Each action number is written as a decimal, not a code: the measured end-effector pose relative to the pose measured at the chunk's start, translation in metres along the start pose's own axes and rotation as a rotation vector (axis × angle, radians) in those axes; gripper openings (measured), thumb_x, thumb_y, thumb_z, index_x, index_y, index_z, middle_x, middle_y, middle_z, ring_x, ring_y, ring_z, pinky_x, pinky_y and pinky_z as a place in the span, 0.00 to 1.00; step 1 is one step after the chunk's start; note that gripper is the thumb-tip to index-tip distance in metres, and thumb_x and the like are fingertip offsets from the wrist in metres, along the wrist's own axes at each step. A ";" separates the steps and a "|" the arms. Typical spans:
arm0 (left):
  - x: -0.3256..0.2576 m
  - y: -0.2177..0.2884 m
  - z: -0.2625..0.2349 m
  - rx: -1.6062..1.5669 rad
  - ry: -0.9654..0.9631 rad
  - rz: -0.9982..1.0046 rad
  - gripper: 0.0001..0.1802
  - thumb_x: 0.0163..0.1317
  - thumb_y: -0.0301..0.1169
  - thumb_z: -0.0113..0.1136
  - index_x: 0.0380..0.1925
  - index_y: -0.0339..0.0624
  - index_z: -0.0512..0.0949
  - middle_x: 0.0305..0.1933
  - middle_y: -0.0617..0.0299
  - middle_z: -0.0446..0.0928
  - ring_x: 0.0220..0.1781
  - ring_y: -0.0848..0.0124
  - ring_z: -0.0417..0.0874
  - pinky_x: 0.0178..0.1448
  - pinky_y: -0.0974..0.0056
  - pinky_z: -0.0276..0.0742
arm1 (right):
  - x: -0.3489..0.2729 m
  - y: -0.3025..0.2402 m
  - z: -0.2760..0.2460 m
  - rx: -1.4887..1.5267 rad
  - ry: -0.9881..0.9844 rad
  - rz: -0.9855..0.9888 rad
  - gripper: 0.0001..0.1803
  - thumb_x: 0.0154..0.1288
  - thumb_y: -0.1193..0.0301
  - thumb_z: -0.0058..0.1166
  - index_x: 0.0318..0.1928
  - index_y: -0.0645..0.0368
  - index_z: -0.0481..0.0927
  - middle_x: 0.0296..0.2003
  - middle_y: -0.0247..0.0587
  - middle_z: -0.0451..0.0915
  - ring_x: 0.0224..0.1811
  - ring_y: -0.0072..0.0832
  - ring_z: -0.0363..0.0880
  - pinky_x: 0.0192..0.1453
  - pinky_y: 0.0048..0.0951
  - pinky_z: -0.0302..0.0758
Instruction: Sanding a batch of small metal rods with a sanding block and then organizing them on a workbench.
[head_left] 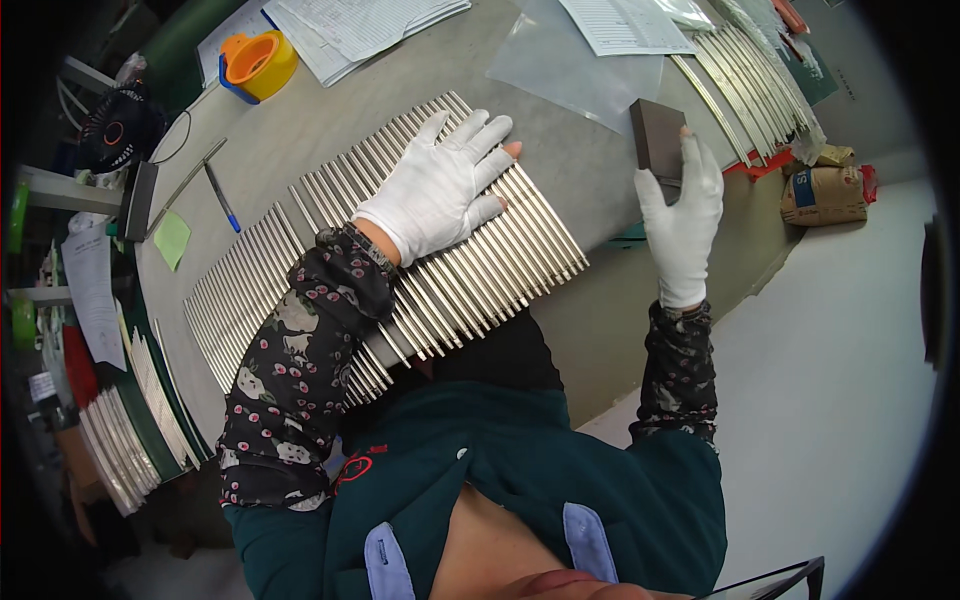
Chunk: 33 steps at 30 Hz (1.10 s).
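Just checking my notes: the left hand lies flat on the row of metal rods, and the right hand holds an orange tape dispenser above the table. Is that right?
Not quite. The left hand does lie flat on the rods, but the right hand holds a dark flat block above the table, not the tape dispenser, which sits untouched at the far left. The head view shows this.

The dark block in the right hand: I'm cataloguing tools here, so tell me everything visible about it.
The dark block is a flat, rectangular, dark grey slab with a matte face. The gloved right hand holds it upright above the table, fingers around its lower edge. It touches nothing else; its material cannot be told.
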<state>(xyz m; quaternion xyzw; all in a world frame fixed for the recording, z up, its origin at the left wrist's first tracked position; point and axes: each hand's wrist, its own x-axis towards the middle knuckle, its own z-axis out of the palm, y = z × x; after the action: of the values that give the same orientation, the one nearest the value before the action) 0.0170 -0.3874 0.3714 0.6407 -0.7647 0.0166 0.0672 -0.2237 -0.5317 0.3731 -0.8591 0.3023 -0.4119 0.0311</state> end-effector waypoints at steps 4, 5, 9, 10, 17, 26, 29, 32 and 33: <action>0.007 0.002 0.000 0.021 -0.039 -0.019 0.33 0.65 0.45 0.51 0.67 0.40 0.64 0.75 0.52 0.58 0.76 0.54 0.56 0.77 0.45 0.49 | 0.013 0.011 0.018 -0.307 -0.220 0.237 0.42 0.51 0.50 0.67 0.60 0.66 0.72 0.58 0.62 0.70 0.59 0.52 0.72 0.56 0.46 0.75; 0.007 0.002 0.000 0.021 -0.039 -0.016 0.33 0.65 0.45 0.51 0.67 0.40 0.64 0.75 0.52 0.58 0.76 0.54 0.56 0.77 0.45 0.49 | 0.011 0.014 0.025 -0.389 -0.201 0.220 0.42 0.51 0.50 0.66 0.61 0.64 0.72 0.58 0.62 0.69 0.58 0.53 0.72 0.56 0.46 0.75; 0.006 0.003 0.000 0.014 -0.028 -0.018 0.32 0.65 0.45 0.50 0.66 0.41 0.65 0.74 0.52 0.58 0.76 0.54 0.56 0.77 0.45 0.49 | 0.011 0.018 0.030 -0.501 -0.244 0.189 0.37 0.54 0.53 0.64 0.62 0.58 0.73 0.59 0.63 0.69 0.57 0.55 0.72 0.54 0.48 0.76; 0.005 0.003 0.000 0.004 -0.019 -0.017 0.32 0.65 0.45 0.50 0.66 0.41 0.65 0.74 0.52 0.58 0.76 0.54 0.56 0.77 0.44 0.49 | 0.010 0.021 0.028 -0.501 -0.244 0.189 0.37 0.54 0.53 0.64 0.62 0.58 0.73 0.59 0.63 0.69 0.57 0.55 0.72 0.54 0.48 0.76; 0.004 0.000 -0.001 -0.009 -0.029 -0.017 0.34 0.66 0.49 0.50 0.67 0.42 0.64 0.75 0.51 0.57 0.76 0.54 0.56 0.77 0.44 0.48 | -0.026 -0.028 -0.033 -0.074 -0.213 -0.023 0.33 0.48 0.74 0.64 0.59 0.57 0.74 0.62 0.64 0.64 0.58 0.53 0.68 0.61 0.46 0.67; 0.020 0.002 0.012 0.111 0.031 -0.304 0.38 0.66 0.59 0.44 0.68 0.45 0.66 0.74 0.51 0.59 0.77 0.58 0.55 0.77 0.44 0.46 | -0.062 -0.069 -0.062 -0.024 -0.437 -0.086 0.37 0.43 0.75 0.65 0.60 0.51 0.74 0.64 0.65 0.61 0.60 0.52 0.66 0.60 0.46 0.65; 0.020 0.004 0.007 0.112 -0.006 -0.312 0.38 0.66 0.59 0.44 0.68 0.45 0.65 0.74 0.51 0.59 0.77 0.57 0.55 0.77 0.44 0.46 | -0.060 -0.076 -0.061 -0.056 -0.492 -0.103 0.36 0.43 0.74 0.66 0.59 0.50 0.74 0.64 0.64 0.62 0.60 0.52 0.67 0.59 0.45 0.65; 0.023 0.005 0.007 0.108 -0.014 -0.314 0.38 0.66 0.59 0.44 0.68 0.45 0.65 0.74 0.51 0.59 0.78 0.57 0.54 0.77 0.44 0.46 | -0.053 -0.084 -0.048 -0.116 -0.492 -0.140 0.34 0.45 0.73 0.65 0.58 0.49 0.75 0.63 0.63 0.63 0.59 0.52 0.68 0.58 0.44 0.66; 0.022 0.006 0.005 0.107 -0.004 -0.318 0.38 0.66 0.59 0.44 0.68 0.45 0.65 0.74 0.51 0.59 0.78 0.57 0.54 0.77 0.44 0.45 | -0.043 -0.093 -0.040 -0.138 -0.485 -0.137 0.32 0.46 0.73 0.64 0.57 0.49 0.75 0.63 0.63 0.63 0.59 0.52 0.68 0.58 0.44 0.66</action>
<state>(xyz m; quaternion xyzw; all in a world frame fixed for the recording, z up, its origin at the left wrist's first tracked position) 0.0068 -0.4079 0.3691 0.7562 -0.6519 0.0451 0.0332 -0.2273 -0.4249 0.3977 -0.9513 0.2545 -0.1733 0.0159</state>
